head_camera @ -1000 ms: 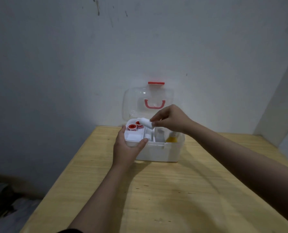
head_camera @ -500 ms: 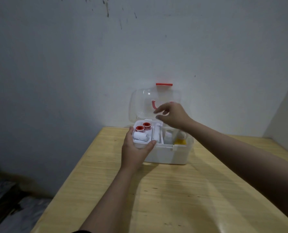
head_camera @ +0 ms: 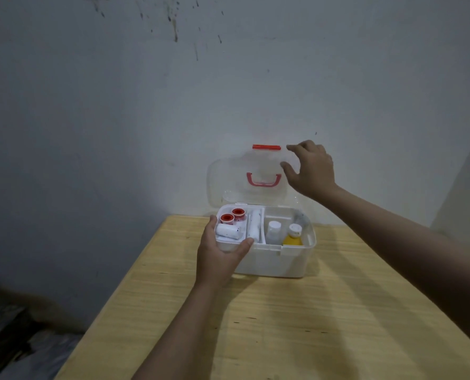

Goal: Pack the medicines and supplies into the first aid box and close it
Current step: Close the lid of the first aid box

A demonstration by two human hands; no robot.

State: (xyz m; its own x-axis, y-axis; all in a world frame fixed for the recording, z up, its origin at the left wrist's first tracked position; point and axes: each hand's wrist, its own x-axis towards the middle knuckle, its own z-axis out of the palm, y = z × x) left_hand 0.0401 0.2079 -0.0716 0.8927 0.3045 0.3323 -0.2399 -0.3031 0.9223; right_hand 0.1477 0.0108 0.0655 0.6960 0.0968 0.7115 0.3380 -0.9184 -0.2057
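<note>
clear lid [head_camera: 245,182] upright; left hand [head_camera: 217,256] grips first aid box [head_camera: 277,259] near-left corner, steadying; right hand [head_camera: 310,171] open at lid's right edge, likely to close

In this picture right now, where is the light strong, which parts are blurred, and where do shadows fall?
Head view: brightest on the wall behind the clear lid; the right hand is slightly motion-blurred; both forearms cast soft shadows on the wooden table; the left edge is dark, and wide-angle distortion bends the table's edges.

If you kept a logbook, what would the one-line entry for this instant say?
stage: closing | box: packed, open | lid: upright | left hand: gripping box front corner | right hand: open, at lid's top edge
</note>
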